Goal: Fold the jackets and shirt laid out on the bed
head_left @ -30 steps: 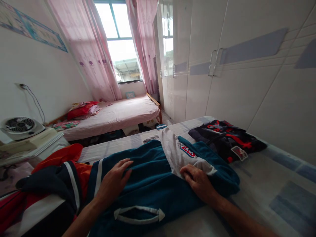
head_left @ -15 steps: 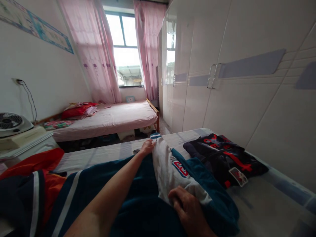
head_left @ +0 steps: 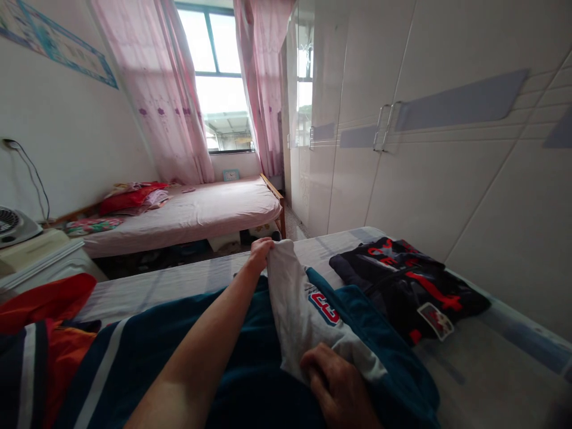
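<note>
Head view: left hand (head_left: 260, 251) pinching grey sleeve (head_left: 290, 304) at far end; right hand (head_left: 333, 381) curling over near edge, grip unclear. Teal garment (head_left: 241, 336) lying on near bed (head_left: 174, 287). I'm fearing uneven tugging bunching it.

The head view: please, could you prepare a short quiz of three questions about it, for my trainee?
1. True or false: the left hand touches the far end of the light grey cloth.
2. Which of these lies to the right of that cloth in the picture? a) the fan b) the folded black garment c) the small clock
3. Fill in the gap: the hand nearer to the folded black garment is the ____ hand.

Key: 1. True. 2. b. 3. Right; the right hand is the nearer one.
</note>
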